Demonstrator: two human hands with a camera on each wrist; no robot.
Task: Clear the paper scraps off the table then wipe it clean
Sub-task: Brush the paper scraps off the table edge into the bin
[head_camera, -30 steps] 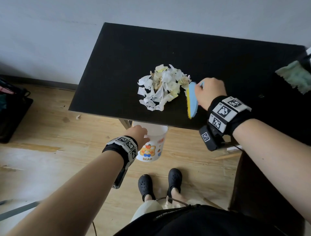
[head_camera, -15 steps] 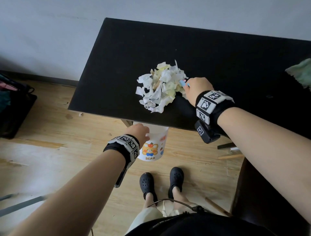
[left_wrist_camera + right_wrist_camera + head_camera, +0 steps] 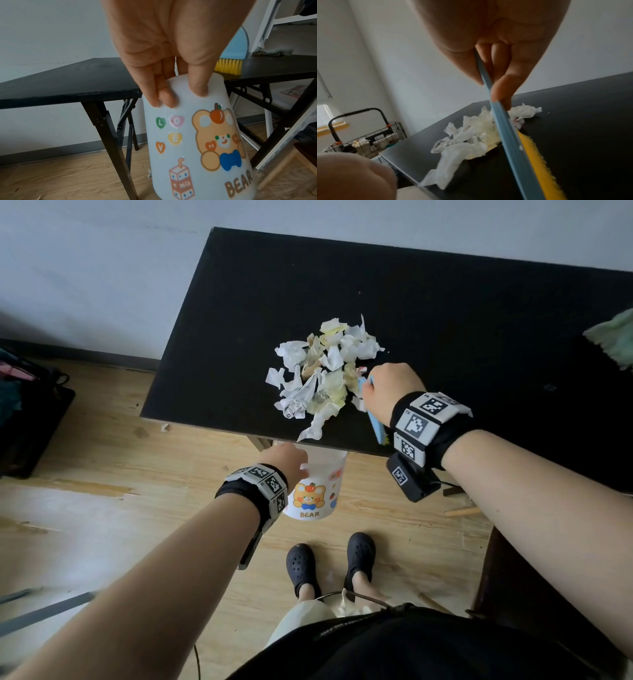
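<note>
Paper scraps point(image 3: 318, 374) sat heaped near table point(image 3: 445, 313) front edge. Right hand point(image 3: 388, 388) gripped brush point(image 3: 510, 134); left hand point(image 3: 286, 462) pinched bin point(image 3: 318, 491) rim below edge. Best: sweep low, bin tight under edge.

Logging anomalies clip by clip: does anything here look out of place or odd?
One long white paper scrap pokes over the black table's near edge, above the white bear-print bin. A stray fleck lies on the wooden floor.
</note>
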